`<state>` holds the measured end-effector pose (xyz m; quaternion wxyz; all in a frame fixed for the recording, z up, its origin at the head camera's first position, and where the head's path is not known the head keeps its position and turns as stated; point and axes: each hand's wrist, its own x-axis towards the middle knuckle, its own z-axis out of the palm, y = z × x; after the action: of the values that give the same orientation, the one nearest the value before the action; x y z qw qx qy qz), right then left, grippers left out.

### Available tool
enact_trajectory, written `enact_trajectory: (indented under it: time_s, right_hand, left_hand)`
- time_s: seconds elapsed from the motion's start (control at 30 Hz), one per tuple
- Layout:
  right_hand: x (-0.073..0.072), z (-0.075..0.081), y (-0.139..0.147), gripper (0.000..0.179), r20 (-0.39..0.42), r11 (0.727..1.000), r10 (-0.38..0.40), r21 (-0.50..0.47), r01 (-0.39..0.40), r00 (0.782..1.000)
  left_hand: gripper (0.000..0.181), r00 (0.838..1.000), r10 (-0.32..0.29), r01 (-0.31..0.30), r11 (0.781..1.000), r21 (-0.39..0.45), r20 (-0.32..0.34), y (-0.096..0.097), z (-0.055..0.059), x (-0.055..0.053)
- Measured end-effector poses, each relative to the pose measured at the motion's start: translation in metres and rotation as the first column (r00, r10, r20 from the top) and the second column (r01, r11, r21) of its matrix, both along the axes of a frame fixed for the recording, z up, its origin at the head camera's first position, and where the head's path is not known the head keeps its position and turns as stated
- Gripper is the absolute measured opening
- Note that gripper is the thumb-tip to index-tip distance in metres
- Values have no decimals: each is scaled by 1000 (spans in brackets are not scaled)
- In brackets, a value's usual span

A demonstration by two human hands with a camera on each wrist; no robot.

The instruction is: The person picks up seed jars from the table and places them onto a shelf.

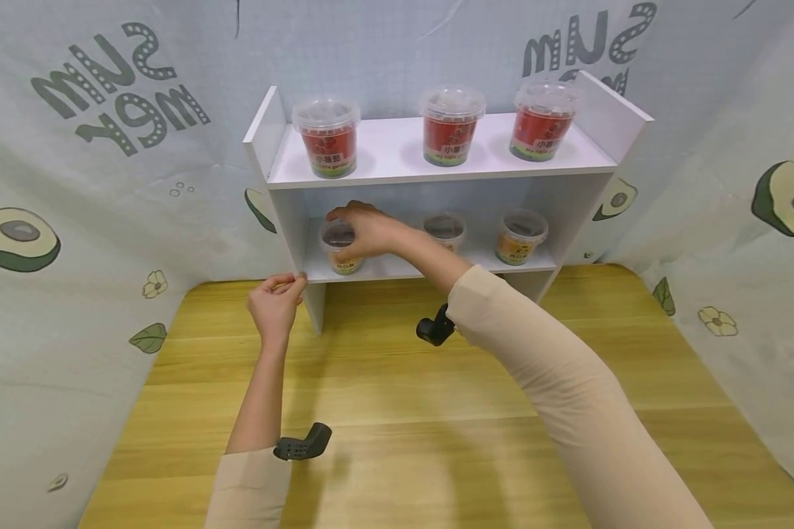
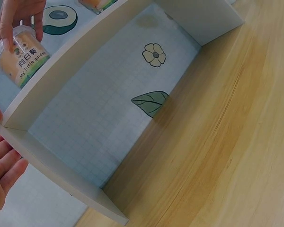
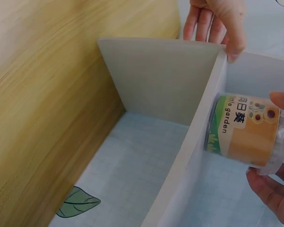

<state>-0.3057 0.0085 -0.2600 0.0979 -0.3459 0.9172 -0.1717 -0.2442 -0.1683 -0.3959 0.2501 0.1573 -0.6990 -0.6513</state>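
Observation:
A white two-tier shelf [image 1: 437, 178] stands on the wooden table. My right hand [image 1: 370, 229] reaches in from the right and holds a clear plastic cup [image 1: 348, 264] with an orange sunflower label near its rim. This cup [image 3: 248, 128] sits at the left end of the lower tier, thumb and fingers on opposite sides of it. At the shelf's left front corner, my left hand [image 1: 276, 305] pinches the side panel [image 2: 61, 170]. In the right wrist view, the left thumb lies on the panel's edge and the fingers are behind it.
Two more orange-labelled cups, a middle one [image 1: 445, 229] partly behind my right forearm and a right one [image 1: 520, 239], stand on the lower tier. Red-labelled cups stand above: left [image 1: 329, 143], middle [image 1: 450, 132], right [image 1: 542, 126]. A patterned cloth [image 1: 384, 44] hangs behind.

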Motion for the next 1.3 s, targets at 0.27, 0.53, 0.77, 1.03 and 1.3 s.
enact_trajectory:
  time_s: [0.27, 0.53, 0.77, 1.03, 1.3]
  right_hand:
    - [0, -5, 6, 72, -1, 999, -1, -53, 1, 1000]
    - [8, -10, 21, 76, -106, 988, -70, -142, 55, 992]
    - [23, -18, 39, 66, -153, 955, -131, -286, 83, 980]
    - [42, -27, 51, 56, -150, 886, -237, -439, 150, 960]
    - [55, -38, 57, 46, -164, 853, -251, -503, 138, 954]
  left_hand:
    - [15, 1000, -4, 4, 1000, 3, -5, 2, 0, 0]
    - [13, 1000, -5, 5, 1000, 15, -13, 5, 0, 3]
    - [17, 1000, 4, -5, 1000, -9, -12, 4, -2, 0]
    - [23, 999, -12, 11, 1000, 14, 37, 2, 1, 2]
    - [26, 999, -28, 24, 997, 75, 45, 4, 2, 9]
